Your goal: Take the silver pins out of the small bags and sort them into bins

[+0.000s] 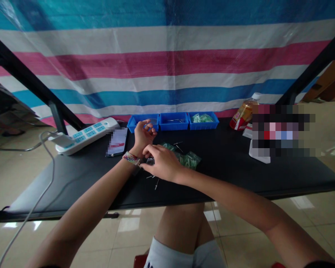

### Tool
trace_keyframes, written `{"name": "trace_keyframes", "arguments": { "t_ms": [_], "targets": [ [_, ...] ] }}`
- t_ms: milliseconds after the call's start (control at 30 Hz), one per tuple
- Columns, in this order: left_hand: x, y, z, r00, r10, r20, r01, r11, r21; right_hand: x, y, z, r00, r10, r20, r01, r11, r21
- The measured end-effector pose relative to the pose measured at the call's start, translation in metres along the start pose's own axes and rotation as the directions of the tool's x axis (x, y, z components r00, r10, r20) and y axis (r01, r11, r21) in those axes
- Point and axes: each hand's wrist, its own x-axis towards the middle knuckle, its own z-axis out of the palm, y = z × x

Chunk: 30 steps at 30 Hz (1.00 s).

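My left hand is raised over the black table, palm turned away and fingers loosely curled with nothing in them. A colourful woven bracelet circles that wrist. My right hand reaches across to the left wrist, its fingertips pinching at the bracelet's end. A clear bag of small green parts lies just behind the right hand. A few thin metal pins lie on the table under the hands.
Three blue bins line the table's back edge, the right one holding green parts. A white power strip and a phone lie at the left, a bottle at the right. A striped tarp hangs behind.
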Motion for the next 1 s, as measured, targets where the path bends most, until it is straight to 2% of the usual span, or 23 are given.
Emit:
{"name": "trace_keyframes", "arguments": {
  "t_ms": [67, 167, 300, 433, 533, 600, 700, 900, 1000],
  "targets": [
    [0.001, 0.0, -0.002, 1.0, -0.025, -0.011, 0.025, 1.0, -0.006, 0.002, 0.0, 0.006, 0.999, 0.034, -0.027, -0.033, 0.997, 0.065],
    [0.002, 0.001, -0.004, 0.999, -0.037, -0.007, 0.037, 0.999, 0.0, 0.004, 0.002, 0.009, 0.999, 0.015, -0.031, -0.009, 0.984, 0.177],
    [0.001, 0.002, -0.002, 0.999, -0.031, 0.029, 0.03, 0.999, 0.022, 0.01, 0.012, 0.001, 1.0, 0.016, -0.022, -0.007, 0.937, 0.349],
    [-0.006, 0.003, 0.005, 0.988, 0.011, 0.156, -0.027, 0.995, 0.096, 0.022, 0.04, -0.024, 0.987, 0.148, -0.057, -0.084, 0.791, 0.606],
    [-0.015, 0.0, 0.011, 0.936, 0.007, 0.353, -0.109, 0.957, 0.27, 0.029, 0.071, -0.051, 0.935, 0.336, -0.112, -0.134, 0.629, 0.766],
    [-0.022, -0.004, 0.015, 0.88, -0.024, 0.475, -0.19, 0.898, 0.396, 0.03, 0.089, -0.066, 0.895, 0.428, -0.129, -0.158, 0.573, 0.804],
    [-0.03, -0.008, 0.018, 0.834, 0.003, 0.552, -0.301, 0.841, 0.45, 0.029, 0.104, -0.077, 0.876, 0.469, -0.116, -0.186, 0.547, 0.816],
    [-0.032, -0.009, 0.019, 0.814, 0.111, 0.57, -0.421, 0.79, 0.446, 0.027, 0.106, -0.075, 0.897, 0.442, 0.006, -0.245, 0.485, 0.84],
    [-0.033, -0.009, 0.017, 0.819, 0.148, 0.554, -0.463, 0.742, 0.486, 0.027, 0.105, -0.074, 0.907, 0.419, 0.037, -0.265, 0.501, 0.824]
  ]
}}
